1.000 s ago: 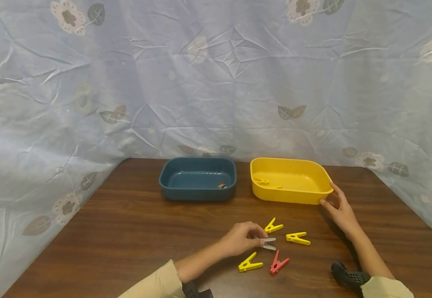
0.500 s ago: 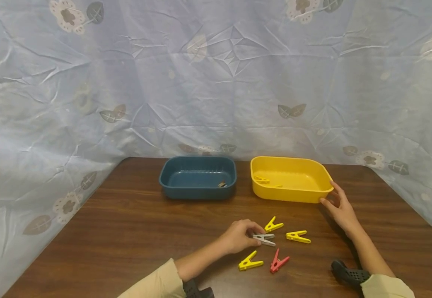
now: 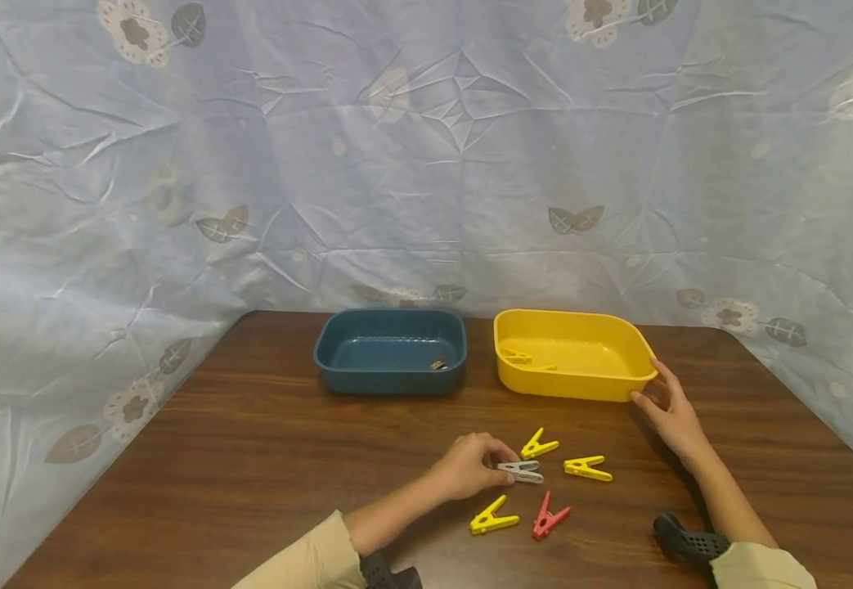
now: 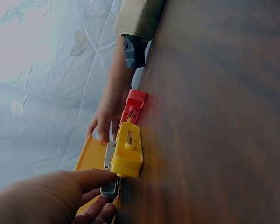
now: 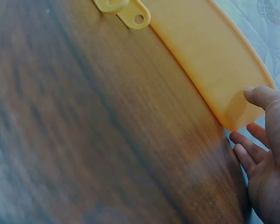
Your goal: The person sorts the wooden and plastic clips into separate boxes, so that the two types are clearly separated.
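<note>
My left hand (image 3: 468,469) pinches one end of a grey clothespin (image 3: 522,470) low over the table, its legs facing right. In the left wrist view, the thumb lies along the near side of the grey clothespin (image 4: 109,189) and the fingertips are partly hidden. Yellow clothespins lie around it: one behind (image 3: 539,446), one to the right (image 3: 586,468) and one in front (image 3: 494,517). A red clothespin (image 3: 549,517) is just right of the front one. My right hand (image 3: 678,421) holds the right front corner of a yellow bin (image 3: 581,388), thumb on its front wall.
Left of the yellow bin stands a blue bin (image 3: 389,382) with a small brownish piece (image 3: 437,365) inside. Yellow clothespins (image 3: 517,357) lie in the yellow bin's left end. A patterned cloth (image 3: 426,164) hangs behind the brown table (image 3: 249,458).
The grey clothespin has shifted slightly left and turned in my left hand, so more of it shows. My right hand and both bins keep their places.
</note>
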Tool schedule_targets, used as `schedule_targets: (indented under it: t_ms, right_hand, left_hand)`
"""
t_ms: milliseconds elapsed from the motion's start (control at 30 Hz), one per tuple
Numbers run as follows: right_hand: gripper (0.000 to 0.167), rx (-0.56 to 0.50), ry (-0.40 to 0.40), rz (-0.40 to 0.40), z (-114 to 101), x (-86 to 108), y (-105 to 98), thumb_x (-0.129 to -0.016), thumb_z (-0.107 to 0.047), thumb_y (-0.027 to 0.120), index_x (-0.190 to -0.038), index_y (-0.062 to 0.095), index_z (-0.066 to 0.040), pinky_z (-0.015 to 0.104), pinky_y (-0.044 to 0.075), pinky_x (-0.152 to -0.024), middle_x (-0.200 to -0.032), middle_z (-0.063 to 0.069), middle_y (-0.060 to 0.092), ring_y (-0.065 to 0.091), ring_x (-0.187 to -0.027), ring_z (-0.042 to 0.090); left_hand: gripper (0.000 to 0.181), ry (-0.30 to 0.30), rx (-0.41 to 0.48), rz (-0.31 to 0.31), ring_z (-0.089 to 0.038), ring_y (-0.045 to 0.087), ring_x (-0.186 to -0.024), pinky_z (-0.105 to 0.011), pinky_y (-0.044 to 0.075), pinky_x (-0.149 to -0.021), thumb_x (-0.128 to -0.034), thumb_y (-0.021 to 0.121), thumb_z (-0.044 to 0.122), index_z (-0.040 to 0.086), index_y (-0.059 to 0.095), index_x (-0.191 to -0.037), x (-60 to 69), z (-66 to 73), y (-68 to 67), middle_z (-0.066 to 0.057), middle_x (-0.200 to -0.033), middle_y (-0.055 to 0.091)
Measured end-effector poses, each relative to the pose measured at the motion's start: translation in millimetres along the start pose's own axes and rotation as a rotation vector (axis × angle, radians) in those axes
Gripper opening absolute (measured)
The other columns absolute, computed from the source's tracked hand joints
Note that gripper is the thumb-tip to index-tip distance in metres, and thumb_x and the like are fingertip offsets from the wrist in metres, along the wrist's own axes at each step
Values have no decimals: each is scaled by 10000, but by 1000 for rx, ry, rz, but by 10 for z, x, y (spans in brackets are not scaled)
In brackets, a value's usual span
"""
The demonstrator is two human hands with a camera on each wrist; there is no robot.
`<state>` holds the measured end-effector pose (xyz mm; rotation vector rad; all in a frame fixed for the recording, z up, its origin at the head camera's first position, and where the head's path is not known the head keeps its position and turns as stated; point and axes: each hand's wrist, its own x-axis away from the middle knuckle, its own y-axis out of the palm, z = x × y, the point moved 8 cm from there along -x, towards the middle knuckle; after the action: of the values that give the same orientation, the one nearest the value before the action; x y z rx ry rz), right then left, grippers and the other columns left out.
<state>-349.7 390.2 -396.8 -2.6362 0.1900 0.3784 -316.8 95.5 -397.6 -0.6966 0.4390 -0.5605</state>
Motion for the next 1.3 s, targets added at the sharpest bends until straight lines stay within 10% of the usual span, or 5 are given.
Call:
schedule_targets:
  t_ms: [1300]
  right_hand:
    - [703, 12, 6, -11, 27, -13, -2, -954, -202, 515, -1469, 49, -91, 70, 390, -677, -1346, 416, 192, 330, -1145, 561]
  left_hand:
    - [169, 19, 86, -25, -32, 474, -657, -176, 397, -564, -789, 732, 128, 99, 720, -954, -103, 138, -147, 110, -769, 555]
